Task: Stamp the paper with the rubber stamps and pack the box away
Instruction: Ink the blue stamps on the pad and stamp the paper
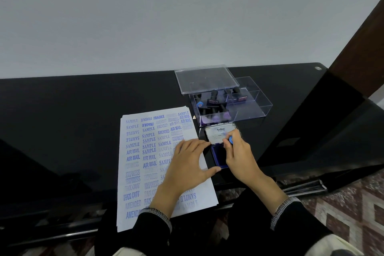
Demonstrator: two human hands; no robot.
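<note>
A white paper covered in blue stamped words lies on the black table. My left hand rests flat on the paper's right side, fingers spread. My right hand grips a rubber stamp with a blue cap and holds it down on the blue ink pad, whose lid stands open. Behind the pad sits a clear plastic box holding several black-handled stamps. Its clear lid lies behind it, overlapping the box's back edge.
A grey wall rises behind the table. A dark wooden post stands at the right. The table's near edge runs just below the ink pad, with patterned floor beyond it at the right.
</note>
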